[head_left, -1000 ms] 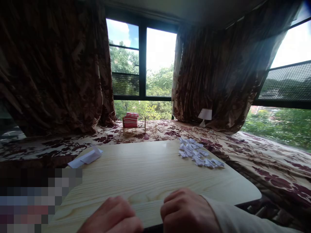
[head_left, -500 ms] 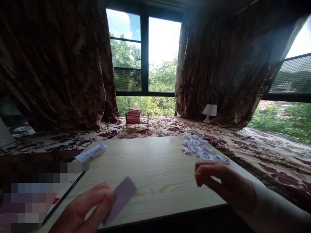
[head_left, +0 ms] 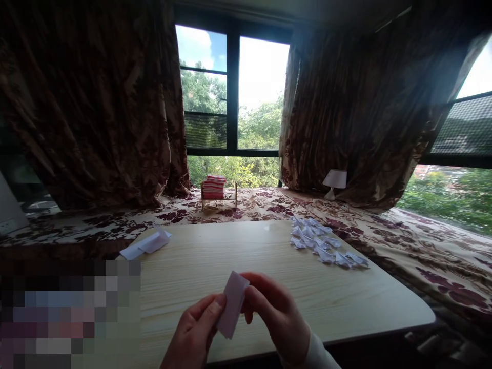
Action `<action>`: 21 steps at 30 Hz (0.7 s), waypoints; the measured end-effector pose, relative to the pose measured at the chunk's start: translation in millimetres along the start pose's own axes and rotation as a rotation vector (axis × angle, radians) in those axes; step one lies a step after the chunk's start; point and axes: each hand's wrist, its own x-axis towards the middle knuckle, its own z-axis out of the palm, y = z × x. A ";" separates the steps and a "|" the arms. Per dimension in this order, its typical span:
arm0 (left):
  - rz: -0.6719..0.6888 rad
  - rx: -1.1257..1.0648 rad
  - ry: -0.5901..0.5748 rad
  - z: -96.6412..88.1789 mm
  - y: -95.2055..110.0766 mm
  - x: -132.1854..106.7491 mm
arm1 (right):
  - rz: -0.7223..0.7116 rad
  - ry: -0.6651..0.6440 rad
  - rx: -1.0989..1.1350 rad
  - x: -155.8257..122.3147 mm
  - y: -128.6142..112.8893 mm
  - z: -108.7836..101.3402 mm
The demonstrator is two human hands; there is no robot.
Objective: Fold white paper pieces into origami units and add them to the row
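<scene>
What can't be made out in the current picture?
All in the head view:
Folded white paper rectangle: far side faces away.
Left hand: some fingers hidden behind that paper.
Pale fabric right sleeve: cut by the bottom edge.
Small folded white paper pieces: too small and overlapped to count.
Lower-left area: pixelated.

Free tabletop (head_left: pixel 207 256) between held paper (head_left: pixel 232 305) and paper cluster (head_left: pixel 306 238)

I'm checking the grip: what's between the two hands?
A folded paper, pinched by the left hand and touched by the right hand, as the head view shows.
</scene>
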 end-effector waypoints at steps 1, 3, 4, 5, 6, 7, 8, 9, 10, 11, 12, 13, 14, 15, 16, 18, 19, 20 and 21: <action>-0.041 -0.055 -0.010 0.9 0.4 -0.5 | -0.007 -0.013 0.002 -0.3 -0.8 -0.2; -0.099 -0.136 -0.016 3.0 -0.4 -0.7 | -0.033 -0.022 0.006 -1.0 -1.3 -1.2; -0.117 -0.158 -0.012 3.6 -1.6 -0.2 | -0.052 -0.016 0.002 -1.2 -0.9 -2.0; -0.128 -0.167 0.003 3.6 -3.3 0.6 | -0.071 -0.005 -0.015 -1.3 -0.2 -2.9; -0.139 -0.160 0.032 3.0 -5.4 1.7 | -0.094 0.010 -0.051 -1.3 0.8 -4.0; -0.139 -0.138 0.076 1.7 -7.5 2.8 | -0.119 0.029 -0.107 -1.2 2.0 -5.1; -0.123 -0.105 0.122 -0.2 -9.6 3.9 | -0.142 0.048 -0.176 -1.1 3.4 -6.4; -0.089 -0.068 0.156 -2.4 -11.1 4.7 | -0.159 0.063 -0.243 -1.1 4.9 -7.7; -0.045 -0.030 0.164 -4.9 -12.0 5.2 | -0.168 0.078 -0.296 -1.1 6.5 -9.1; 0.001 0.006 0.141 -7.4 -12.1 5.1 | -0.167 0.097 -0.324 -1.2 8.1 -10.4; 0.040 0.040 0.093 -9.9 -11.5 4.5 | -0.159 0.119 -0.329 -1.3 9.6 -11.7; 0.064 0.073 0.036 -12.3 -10.4 3.5 | -0.142 0.143 -0.318 -1.4 10.8 -12.9; 0.072 0.106 -0.014 -14.6 -9.0 2.2 | -0.126 0.168 -0.302 -1.3 11.7 -13.8; 0.076 0.139 -0.051 -16.6 -7.6 0.6 | -0.113 0.190 -0.287 -1.2 12.2 -14.5; 0.080 0.175 -0.084 -18.3 -6.5 -0.9 | -0.104 0.211 -0.274 -1.0 12.3 -14.8; 0.107 0.248 -0.136 -20.4 -5.2 -3.3 | -0.093 0.237 -0.250 -0.4 11.4 -14.6; 0.130 0.278 -0.154 -20.7 -5.1 -4.1 | -0.088 0.245 -0.239 -0.1 10.9 -14.2; 0.155 0.299 -0.164 -20.6 -5.3 -4.5 | -0.083 0.251 -0.230 0.2 10.5 -13.8; 0.179 0.310 -0.162 -20.1 -5.6 -4.5 | -0.078 0.257 -0.221 0.4 10.4 -13.3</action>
